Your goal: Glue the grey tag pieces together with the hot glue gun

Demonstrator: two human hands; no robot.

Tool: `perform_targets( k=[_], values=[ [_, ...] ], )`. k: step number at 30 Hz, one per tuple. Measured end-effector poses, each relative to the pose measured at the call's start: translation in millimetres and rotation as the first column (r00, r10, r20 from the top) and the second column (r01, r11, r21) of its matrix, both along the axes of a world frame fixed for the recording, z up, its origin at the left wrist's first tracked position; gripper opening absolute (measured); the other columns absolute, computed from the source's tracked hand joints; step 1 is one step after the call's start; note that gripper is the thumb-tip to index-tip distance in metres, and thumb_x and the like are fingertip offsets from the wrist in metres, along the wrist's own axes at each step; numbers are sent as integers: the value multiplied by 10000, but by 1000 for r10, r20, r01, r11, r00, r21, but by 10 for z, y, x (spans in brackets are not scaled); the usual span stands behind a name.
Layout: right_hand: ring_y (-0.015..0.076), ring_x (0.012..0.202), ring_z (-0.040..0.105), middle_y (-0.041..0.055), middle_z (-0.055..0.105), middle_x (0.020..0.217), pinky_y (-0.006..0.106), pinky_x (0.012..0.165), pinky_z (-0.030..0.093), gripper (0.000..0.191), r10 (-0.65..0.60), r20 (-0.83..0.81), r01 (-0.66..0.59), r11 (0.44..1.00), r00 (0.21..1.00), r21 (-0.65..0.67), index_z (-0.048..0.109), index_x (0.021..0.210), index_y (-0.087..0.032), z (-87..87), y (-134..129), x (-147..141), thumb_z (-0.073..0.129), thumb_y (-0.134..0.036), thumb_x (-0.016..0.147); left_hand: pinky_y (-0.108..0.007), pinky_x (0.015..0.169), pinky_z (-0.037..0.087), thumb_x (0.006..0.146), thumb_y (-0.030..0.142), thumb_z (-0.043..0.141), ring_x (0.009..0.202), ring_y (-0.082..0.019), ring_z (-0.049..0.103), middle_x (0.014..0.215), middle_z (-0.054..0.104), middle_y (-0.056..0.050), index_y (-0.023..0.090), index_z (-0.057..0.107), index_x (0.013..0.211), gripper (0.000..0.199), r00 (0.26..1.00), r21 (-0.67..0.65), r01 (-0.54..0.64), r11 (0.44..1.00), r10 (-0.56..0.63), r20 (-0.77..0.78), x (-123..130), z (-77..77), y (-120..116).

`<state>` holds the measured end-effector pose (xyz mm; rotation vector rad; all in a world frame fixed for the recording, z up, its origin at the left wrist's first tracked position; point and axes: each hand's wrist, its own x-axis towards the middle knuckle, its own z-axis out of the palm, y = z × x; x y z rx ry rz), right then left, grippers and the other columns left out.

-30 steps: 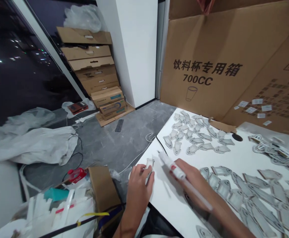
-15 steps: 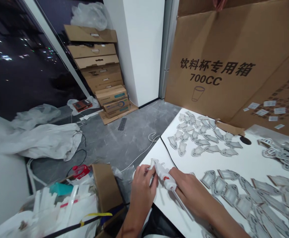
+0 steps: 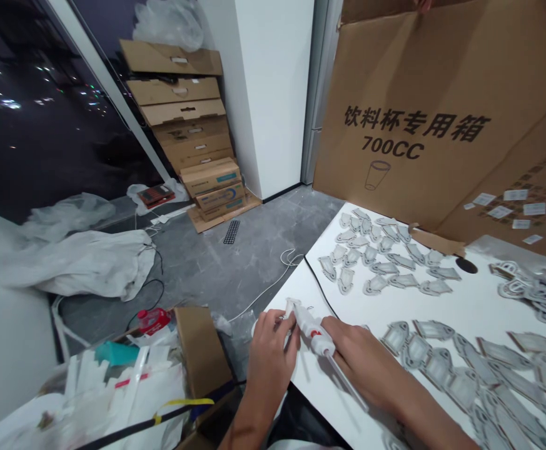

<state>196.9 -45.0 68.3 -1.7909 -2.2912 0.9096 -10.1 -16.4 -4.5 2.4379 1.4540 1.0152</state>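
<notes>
My right hand [image 3: 357, 359] is closed round a white hot glue gun [image 3: 311, 328], and a long translucent glue stick [image 3: 346, 380] juts from its rear. The gun's nozzle points at a small whitish piece [image 3: 291, 306] pinched in the fingers of my left hand [image 3: 273, 350]. Nozzle and piece are very close; whether they touch I cannot tell. My left fingers hide most of the piece. Both hands are over the near left edge of the white table [image 3: 319, 387]. Grey shield-shaped pieces [image 3: 434, 362] lie spread to the right of my right hand.
More grey pieces [image 3: 369, 255] lie in rows farther back, with a pile [image 3: 530, 290] at right. A black cable [image 3: 318, 281] crosses the table edge. A big cardboard sheet [image 3: 408, 81] stands behind. An open box of scraps [image 3: 202, 347] stands at lower left.
The hands and glue gun hold nearly the same place. The view has shifted very slightly, and the piece at the nozzle seems a little turned.
</notes>
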Motion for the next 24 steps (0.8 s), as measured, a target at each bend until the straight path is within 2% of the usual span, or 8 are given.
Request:
perform_targets(
  k=[11,15,17,19,21,22,23,24],
  values=[
    [259,927,714,92,727,1055,310,741,389,130,-30,-28,29,999,999,-27,564,1012,-218,1,33,17,442,-205,1052,-393,841,589,1018,173,594,943,-228,653,1068,679,-68,236,715,1196,224,1000,-7,-6,1000,6,-10,14,0,-14],
    [241,917,689,84,712,1039,310,790,444,160,-4,-128,12,998,992,59,599,1057,-228,-13,1,84,444,-264,1057,-398,840,589,1025,171,584,929,-223,645,1048,673,-70,236,721,1199,231,1000,0,-11,1000,11,-27,11,-32,-9],
    [236,875,671,78,704,1024,320,783,463,215,-100,-179,128,979,979,156,613,1045,-239,4,3,158,421,-333,1072,-398,840,586,1029,182,588,929,-222,641,1047,668,-71,235,725,1191,219,999,3,-12,1000,12,-36,8,-38,-6],
    [226,768,628,61,683,922,321,712,459,306,-349,-287,427,858,892,286,631,1016,-238,67,25,268,420,-451,1079,-394,836,584,1027,185,597,921,-219,637,1049,664,-69,235,727,1184,210,999,10,-13,1000,13,-37,6,-38,-5],
    [202,639,546,15,606,747,310,611,407,427,-580,-457,734,596,674,326,669,1018,-219,167,57,398,452,-584,1064,-390,828,580,1022,182,605,914,-219,635,1046,662,-66,236,728,1179,207,999,16,-11,1000,11,-36,4,-36,-3],
    [189,591,504,-11,549,675,305,575,374,481,-624,-529,815,496,575,300,690,1032,-205,218,70,460,467,-631,1054,-389,824,579,1021,181,608,915,-220,635,1044,662,-66,237,728,1177,205,999,18,-8,1000,8,-37,3,-35,-2],
    [177,555,468,-32,498,626,302,550,346,516,-637,-572,853,444,516,275,706,1042,-195,260,79,513,480,-659,1046,-388,822,578,1020,181,608,918,-221,634,1042,661,-66,239,728,1174,204,999,19,-5,1000,6,-38,3,-35,0],
    [171,537,453,-44,472,602,300,538,334,529,-631,-587,856,447,508,260,715,1040,-191,287,82,552,491,-670,1042,-386,818,577,1020,182,607,919,-221,635,1041,661,-65,242,728,1170,202,999,21,-2,1000,3,-38,3,-34,2]
  ],
)
